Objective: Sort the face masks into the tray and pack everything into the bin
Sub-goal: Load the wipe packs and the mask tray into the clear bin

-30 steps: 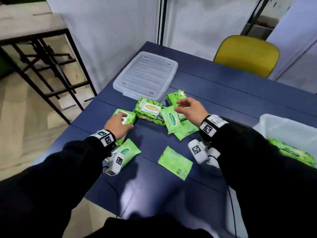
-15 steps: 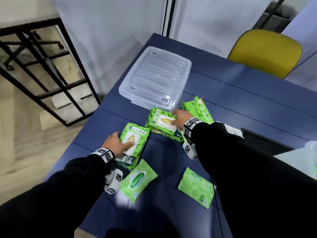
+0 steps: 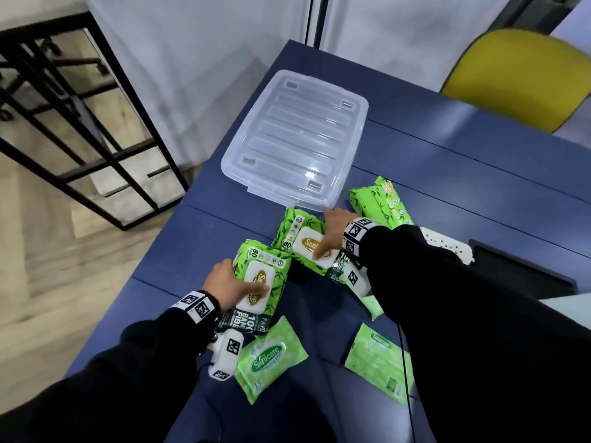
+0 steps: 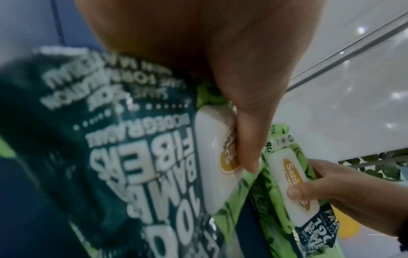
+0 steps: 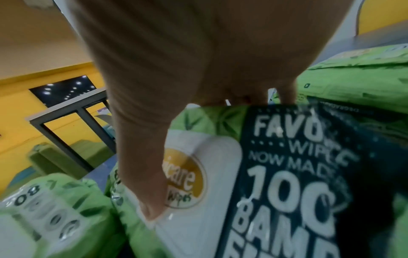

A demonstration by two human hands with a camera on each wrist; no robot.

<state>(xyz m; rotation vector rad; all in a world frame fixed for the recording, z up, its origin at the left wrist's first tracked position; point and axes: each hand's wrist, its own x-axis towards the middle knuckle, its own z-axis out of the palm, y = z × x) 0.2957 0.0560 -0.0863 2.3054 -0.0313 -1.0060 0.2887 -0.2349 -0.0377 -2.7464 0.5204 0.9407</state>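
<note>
Two large green wipes packs with white flip lids lie on the blue table (image 3: 431, 174). My left hand (image 3: 233, 282) grips the near large pack (image 3: 271, 266), thumb on its lid (image 4: 243, 139). My right hand (image 3: 332, 235) grips the far large pack (image 3: 295, 231), thumb on the lid (image 5: 143, 157) and fingers over the far edge. A third large pack (image 3: 380, 203) lies behind my right wrist. Two flat small packs (image 3: 268, 356) (image 3: 377, 359) lie nearer me. Another small one (image 3: 372, 303) pokes out under my right forearm.
A clear plastic lid (image 3: 297, 139) lies upside down just beyond the packs. A yellow chair (image 3: 518, 75) stands at the far right. A white power strip (image 3: 447, 247) sits by my right sleeve. The table's left edge drops off beside my left hand.
My right hand left the small packs and took hold of the far large pack. My left hand closed round the near large pack, which now lies lid up.
</note>
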